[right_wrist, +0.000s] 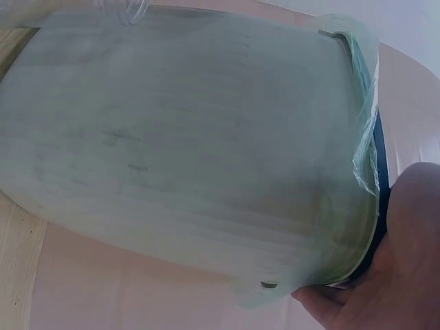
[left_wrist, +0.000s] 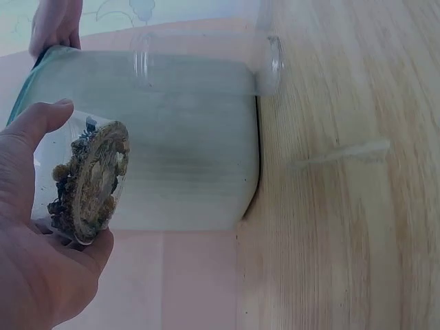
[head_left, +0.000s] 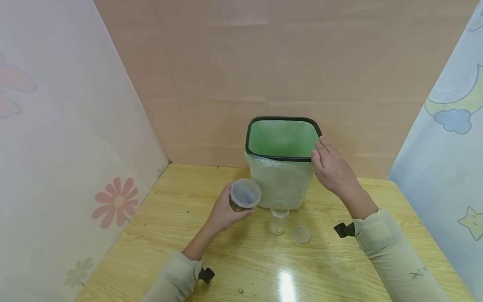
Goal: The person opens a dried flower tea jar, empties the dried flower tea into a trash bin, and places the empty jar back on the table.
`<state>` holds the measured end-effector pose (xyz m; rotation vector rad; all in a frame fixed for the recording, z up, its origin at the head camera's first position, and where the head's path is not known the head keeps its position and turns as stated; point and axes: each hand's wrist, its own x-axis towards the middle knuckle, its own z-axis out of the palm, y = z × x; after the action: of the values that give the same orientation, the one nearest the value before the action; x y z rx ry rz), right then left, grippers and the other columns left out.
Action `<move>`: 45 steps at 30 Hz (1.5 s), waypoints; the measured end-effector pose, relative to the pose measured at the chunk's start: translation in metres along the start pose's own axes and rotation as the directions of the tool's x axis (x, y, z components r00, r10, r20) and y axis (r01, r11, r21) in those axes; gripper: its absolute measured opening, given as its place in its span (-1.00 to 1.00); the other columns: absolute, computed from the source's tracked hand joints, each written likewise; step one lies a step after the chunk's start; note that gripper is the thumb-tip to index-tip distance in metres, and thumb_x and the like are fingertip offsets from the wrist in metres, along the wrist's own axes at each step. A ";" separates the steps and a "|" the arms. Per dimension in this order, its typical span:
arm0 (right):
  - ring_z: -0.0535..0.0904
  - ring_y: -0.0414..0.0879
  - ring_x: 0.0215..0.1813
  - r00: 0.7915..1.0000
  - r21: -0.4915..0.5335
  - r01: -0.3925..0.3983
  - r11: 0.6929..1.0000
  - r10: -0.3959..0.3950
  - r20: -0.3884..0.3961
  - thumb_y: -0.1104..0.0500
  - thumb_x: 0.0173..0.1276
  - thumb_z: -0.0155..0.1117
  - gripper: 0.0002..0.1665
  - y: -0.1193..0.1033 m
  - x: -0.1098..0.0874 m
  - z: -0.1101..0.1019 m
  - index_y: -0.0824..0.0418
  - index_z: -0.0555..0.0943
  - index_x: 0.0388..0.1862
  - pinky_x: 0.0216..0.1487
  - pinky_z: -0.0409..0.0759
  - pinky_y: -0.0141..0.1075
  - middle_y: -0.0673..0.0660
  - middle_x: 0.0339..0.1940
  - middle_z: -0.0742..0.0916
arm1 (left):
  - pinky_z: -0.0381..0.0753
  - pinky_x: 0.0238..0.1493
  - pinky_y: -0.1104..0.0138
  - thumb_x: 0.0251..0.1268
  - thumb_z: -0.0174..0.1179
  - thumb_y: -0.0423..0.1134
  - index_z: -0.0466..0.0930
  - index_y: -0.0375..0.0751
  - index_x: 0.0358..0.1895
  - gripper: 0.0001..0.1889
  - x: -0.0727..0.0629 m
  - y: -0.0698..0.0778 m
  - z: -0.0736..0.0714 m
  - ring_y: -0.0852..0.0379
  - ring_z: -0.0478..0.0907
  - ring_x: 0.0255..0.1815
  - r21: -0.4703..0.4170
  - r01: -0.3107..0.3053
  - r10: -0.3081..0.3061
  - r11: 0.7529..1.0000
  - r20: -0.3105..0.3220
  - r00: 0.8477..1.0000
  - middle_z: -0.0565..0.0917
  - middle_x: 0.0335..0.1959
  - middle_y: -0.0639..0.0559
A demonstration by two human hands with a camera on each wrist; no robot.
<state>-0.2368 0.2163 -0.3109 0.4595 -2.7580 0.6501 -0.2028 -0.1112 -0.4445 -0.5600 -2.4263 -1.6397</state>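
My left hand [head_left: 224,209] grips a clear plastic jar [left_wrist: 82,179] with a translucent lid [head_left: 246,192] on it. Brown and dark dried bits lie in the jar's bottom, which faces the left wrist camera. The jar is held above the table, in front of a pale trash bin [head_left: 281,184] with a green liner bag and a black rim frame [head_left: 279,159]. At the bin's right corner my right hand [head_left: 336,167] holds the rim; in the right wrist view its fingers [right_wrist: 320,306] wrap the rim's edge.
Right in front of the bin stands an open clear jar [head_left: 279,218], with a round translucent lid [head_left: 301,234] flat on the wooden table [head_left: 181,218] beside it. A thin clear strip [head_left: 235,249] and a small crumb [head_left: 240,290] lie nearer. A brown-papered wall [head_left: 211,84] rises behind.
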 end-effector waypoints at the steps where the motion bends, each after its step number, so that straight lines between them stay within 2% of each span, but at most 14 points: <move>1: 0.01 0.38 0.60 1.000 0.003 0.000 1.000 0.000 -0.002 -0.06 0.69 -0.47 -0.23 0.000 0.000 0.000 0.53 0.13 0.54 0.54 0.03 0.23 0.45 0.62 0.11 | 0.45 0.29 -0.13 -0.05 0.63 -0.15 0.21 -0.09 0.51 0.02 0.000 0.001 0.001 -0.11 0.47 0.30 -0.003 -0.002 0.002 1.000 0.003 1.000 0.47 0.31 -0.08; 10: -0.01 0.37 0.61 1.000 0.034 0.015 0.999 -0.015 -0.005 -0.07 0.70 -0.45 -0.23 0.001 -0.001 0.000 0.52 0.13 0.54 0.53 0.02 0.25 0.45 0.62 0.10 | 0.49 0.24 -0.09 -0.04 0.62 -0.12 0.22 -0.05 0.51 0.01 -0.005 0.012 0.005 -0.05 0.47 0.27 -0.006 -0.016 0.016 1.000 0.039 0.999 0.47 0.30 -0.05; 19: -0.16 0.29 0.66 1.000 0.112 0.024 0.993 -0.023 -0.008 -0.13 0.70 -0.42 -0.20 0.004 -0.001 0.003 0.39 -0.11 0.64 0.56 -0.10 0.24 0.39 0.66 -0.01 | 0.51 0.21 -0.02 -0.08 0.64 -0.14 0.27 0.01 0.47 -0.02 -0.010 0.017 0.010 0.02 0.49 0.23 -0.014 -0.028 0.029 1.000 0.064 0.998 0.51 0.25 0.02; 23: -0.21 0.27 0.66 0.999 0.135 0.003 0.991 0.002 -0.033 -0.19 0.69 -0.40 -0.16 0.005 -0.004 0.004 0.29 -0.21 0.67 0.55 -0.11 0.27 0.31 0.68 -0.10 | 0.50 0.21 0.00 -0.09 0.64 -0.14 0.28 0.01 0.47 -0.02 -0.011 0.019 0.014 0.03 0.49 0.23 -0.017 -0.030 0.031 0.999 0.078 0.996 0.51 0.25 0.02; 26: -0.17 0.31 0.65 0.995 0.143 -0.004 0.990 0.018 -0.094 -0.20 0.67 -0.32 -0.15 0.005 -0.010 0.005 0.27 -0.15 0.67 0.52 -0.07 0.32 0.31 0.68 -0.07 | 0.50 0.22 -0.01 -0.10 0.65 -0.14 0.27 0.00 0.47 -0.01 -0.013 0.023 0.015 0.03 0.49 0.22 -0.026 -0.039 0.041 0.999 0.083 0.996 0.50 0.25 0.01; 32: 0.01 0.38 0.59 0.967 0.192 0.052 0.980 -0.001 -0.256 -0.09 0.64 -0.09 -0.25 0.002 -0.027 0.012 0.37 0.16 0.58 0.47 0.03 0.36 0.39 0.61 0.16 | 0.49 0.23 0.00 -0.12 0.65 -0.19 0.28 -0.02 0.46 -0.01 -0.015 0.031 0.019 0.04 0.48 0.23 -0.033 -0.051 0.054 0.998 0.093 0.994 0.49 0.26 0.01; 40: 0.18 0.34 0.50 0.925 0.255 0.114 0.960 -0.009 -0.380 0.08 0.53 0.15 -0.29 -0.009 -0.058 0.031 0.34 0.25 0.54 0.37 0.19 0.35 0.37 0.51 0.30 | 0.50 0.21 -0.02 -0.10 0.64 -0.16 0.25 0.01 0.49 0.01 -0.022 0.040 0.024 0.02 0.44 0.25 0.027 -0.081 0.077 0.996 0.116 0.990 0.45 0.28 0.02; 43: 0.27 0.31 0.42 0.906 0.257 0.145 0.955 -0.024 -0.422 0.15 0.47 0.21 -0.32 -0.018 -0.068 0.038 0.35 0.32 0.49 0.28 0.29 0.26 0.38 0.45 0.36 | 0.52 0.19 -0.01 -0.10 0.64 -0.16 0.25 0.02 0.49 0.01 -0.024 0.042 0.026 0.03 0.44 0.24 0.042 -0.089 0.083 0.995 0.122 0.989 0.45 0.28 0.03; 45: 0.33 0.27 0.36 0.902 0.255 0.170 0.952 -0.046 -0.430 0.19 0.45 0.23 -0.34 -0.024 -0.074 0.042 0.37 0.35 0.46 0.22 0.33 0.17 0.37 0.41 0.40 | 0.52 0.19 0.00 -0.11 0.64 -0.16 0.25 0.03 0.49 0.01 -0.024 0.043 0.027 0.04 0.44 0.23 0.048 -0.086 0.080 0.995 0.125 0.989 0.44 0.28 0.03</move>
<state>-0.1682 0.1942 -0.3625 0.4658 -2.2235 0.9989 -0.1613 -0.0773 -0.4261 -0.7646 -2.4873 -1.5457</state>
